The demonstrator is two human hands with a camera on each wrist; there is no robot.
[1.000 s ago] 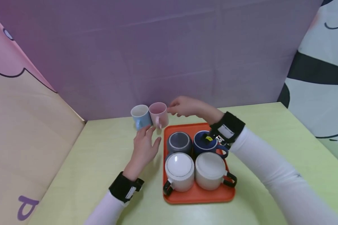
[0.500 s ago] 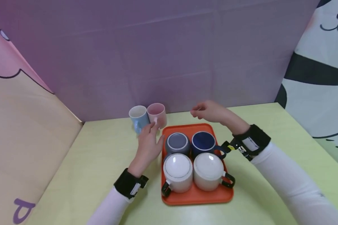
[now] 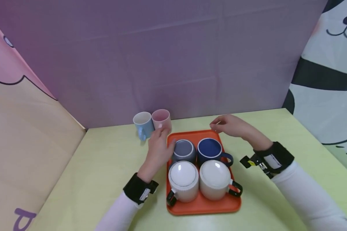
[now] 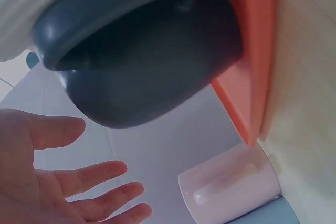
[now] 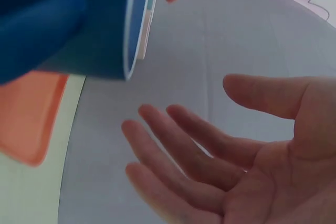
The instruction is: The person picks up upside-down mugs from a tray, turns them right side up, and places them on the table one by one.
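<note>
Cloth backdrops close in a pale yellow-green surface (image 3: 98, 166): purple straight ahead, a pink and tan cartoon print beyond the left hand (image 3: 159, 148), a black-and-white panda print beyond the right hand (image 3: 234, 126). Between the two hands lies an orange tray (image 3: 203, 206) carrying four mugs. A grey mug (image 3: 183, 150) stands just to the right of the left hand, whose relaxed, spread fingers hold nothing and reach close to its side; whether they touch it cannot be told. A navy mug (image 3: 210, 149) stands beside the grey one, below and nearer the person than the right hand, which hovers over the tray's far right corner with fingers loosely extended, holding nothing. Nearer the person than both hands sit two white ribbed mugs, the left white mug (image 3: 183, 180) and the right white mug (image 3: 215, 179), each with a black handle. Off the tray, just beyond the left hand's fingertips, a pink cup (image 3: 161, 119) stands against a light blue cup (image 3: 143, 124), close to the purple backdrop. Compared with a second ago, the right hand has left the pink cup's rim and drawn back to the right, while the left hand has shifted from beneath the two cups toward the grey mug.
</note>
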